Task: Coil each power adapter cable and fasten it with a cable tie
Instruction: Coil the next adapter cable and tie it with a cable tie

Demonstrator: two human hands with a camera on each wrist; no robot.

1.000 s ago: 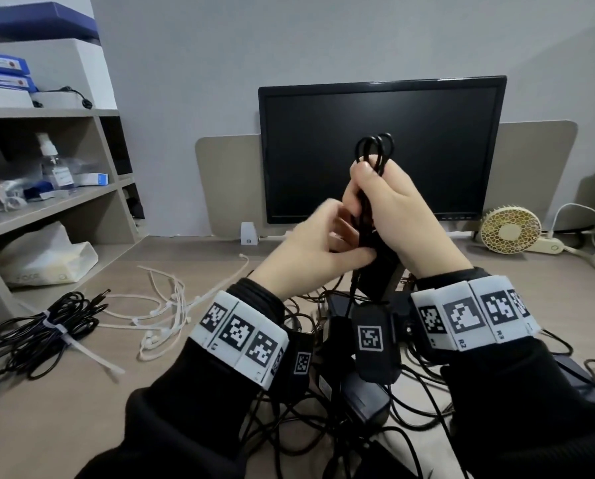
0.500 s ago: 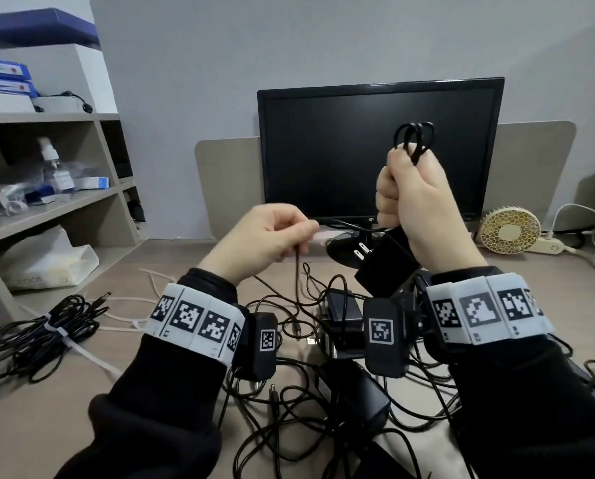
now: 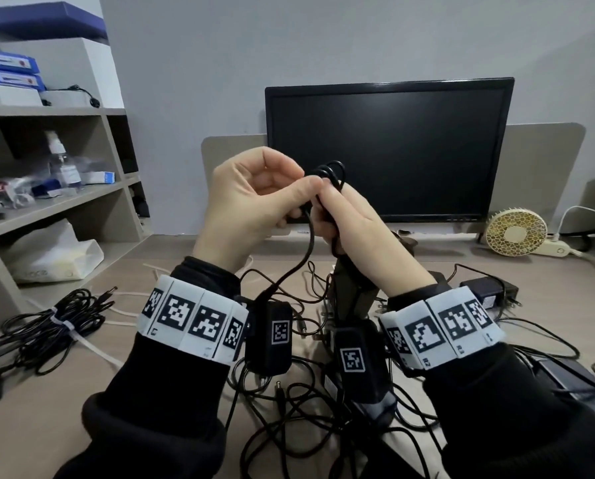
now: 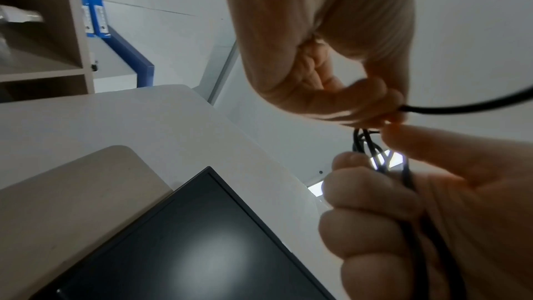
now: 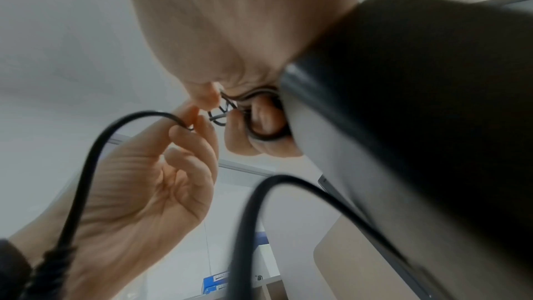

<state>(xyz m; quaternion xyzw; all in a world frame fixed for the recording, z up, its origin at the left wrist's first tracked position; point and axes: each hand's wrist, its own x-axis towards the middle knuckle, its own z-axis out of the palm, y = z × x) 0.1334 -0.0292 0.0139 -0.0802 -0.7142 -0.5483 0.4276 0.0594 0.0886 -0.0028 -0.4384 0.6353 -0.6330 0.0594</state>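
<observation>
In front of the dark monitor, at the far middle of the desk, we hold both hands raised above the tangle of loose cables. Our right hand is clenched around the coil of the cable we are winding, its loops poking out above the fist and the black adapter block hanging below it. Our left hand pinches the free run of cable between thumb and forefinger, right against the coil. To do this well, we judge each new loop should match the others, with the right fist never slackening. There is open air above, but the trailing cable could snag on the pile below. The tied bundle lies near left, well apart.
</observation>
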